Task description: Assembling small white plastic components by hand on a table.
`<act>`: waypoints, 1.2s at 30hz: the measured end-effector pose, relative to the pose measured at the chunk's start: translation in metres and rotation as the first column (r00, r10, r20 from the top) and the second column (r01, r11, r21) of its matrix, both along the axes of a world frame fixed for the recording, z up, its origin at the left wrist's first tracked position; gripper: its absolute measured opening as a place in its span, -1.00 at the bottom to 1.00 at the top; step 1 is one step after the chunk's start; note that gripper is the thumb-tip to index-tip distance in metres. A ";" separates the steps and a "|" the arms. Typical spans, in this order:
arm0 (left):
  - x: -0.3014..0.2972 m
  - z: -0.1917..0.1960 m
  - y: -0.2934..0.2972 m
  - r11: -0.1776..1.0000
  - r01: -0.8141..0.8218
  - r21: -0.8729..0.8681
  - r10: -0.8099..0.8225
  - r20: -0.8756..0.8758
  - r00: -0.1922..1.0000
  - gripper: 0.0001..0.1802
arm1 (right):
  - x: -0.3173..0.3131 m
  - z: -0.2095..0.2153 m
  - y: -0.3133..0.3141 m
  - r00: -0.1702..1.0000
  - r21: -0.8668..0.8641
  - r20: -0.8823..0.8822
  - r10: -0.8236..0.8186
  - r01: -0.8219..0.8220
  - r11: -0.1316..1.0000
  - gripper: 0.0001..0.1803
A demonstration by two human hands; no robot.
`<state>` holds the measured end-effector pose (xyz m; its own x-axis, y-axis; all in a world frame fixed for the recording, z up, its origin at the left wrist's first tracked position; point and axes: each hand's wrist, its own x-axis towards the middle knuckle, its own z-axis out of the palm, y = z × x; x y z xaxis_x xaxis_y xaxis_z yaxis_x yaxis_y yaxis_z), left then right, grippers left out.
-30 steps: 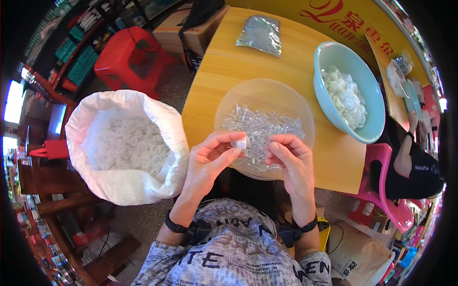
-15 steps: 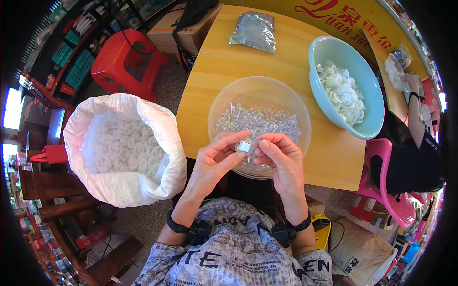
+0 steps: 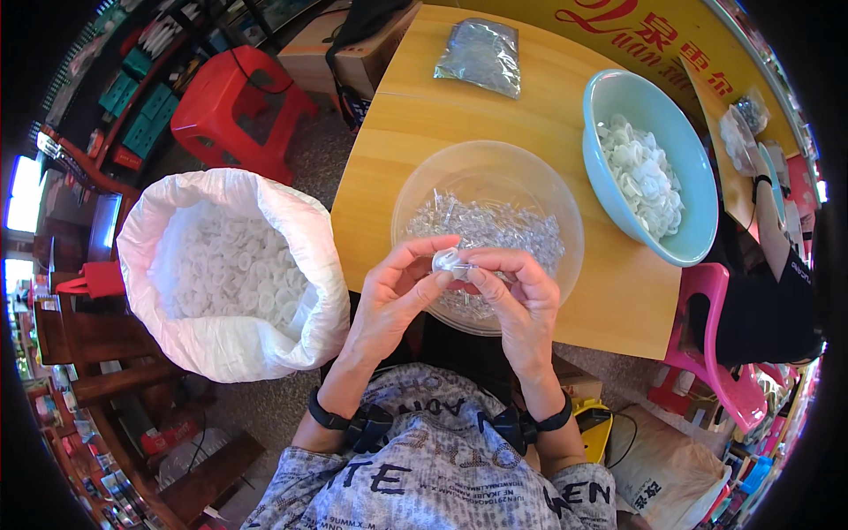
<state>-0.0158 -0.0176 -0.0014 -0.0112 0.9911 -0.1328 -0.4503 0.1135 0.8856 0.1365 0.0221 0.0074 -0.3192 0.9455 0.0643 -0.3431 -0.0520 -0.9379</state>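
Between the fingertips of my left hand (image 3: pixel 397 284) is a small white round plastic piece (image 3: pixel 447 261). My right hand (image 3: pixel 521 290) meets it from the other side, thumb and forefinger pinched on a small clear piece (image 3: pixel 463 272) touching the white one; its exact shape is mostly hidden. Both hands are over the near side of a translucent round tub (image 3: pixel 481 159), which holds a heap of small clear plastic pieces (image 3: pixel 495 225). More white round pieces (image 3: pixel 238 265) fill a white sack (image 3: pixel 141 243) on the left. A light blue basin (image 3: pixel 698 221) on the right contains white pieces (image 3: pixel 640 172).
The tub and basin stand on a wooden table (image 3: pixel 380 155), with a silvery plastic bag (image 3: pixel 480 56) at its far end. A red stool (image 3: pixel 231 102) and a cardboard box (image 3: pixel 305 53) are at the far left. Beside a pink chair (image 3: pixel 738 389), another person's arm (image 3: pixel 774 225) shows.
My right hand has come left, bringing its fingertips against the white piece, which has turned in my left fingers. The view has shifted slightly.
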 end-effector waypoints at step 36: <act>-0.002 0.004 -0.001 0.999 -0.033 0.037 0.037 -0.100 0.994 -0.52 | -0.007 0.003 -0.002 0.992 0.053 0.105 -0.068 0.063 0.997 -0.88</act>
<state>-0.0182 -0.0190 0.0028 -0.0574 0.9939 -0.0940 -0.3615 0.0671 0.9300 0.1300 0.0201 0.0102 -0.2642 0.9611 0.0808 -0.2421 0.0149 -0.9701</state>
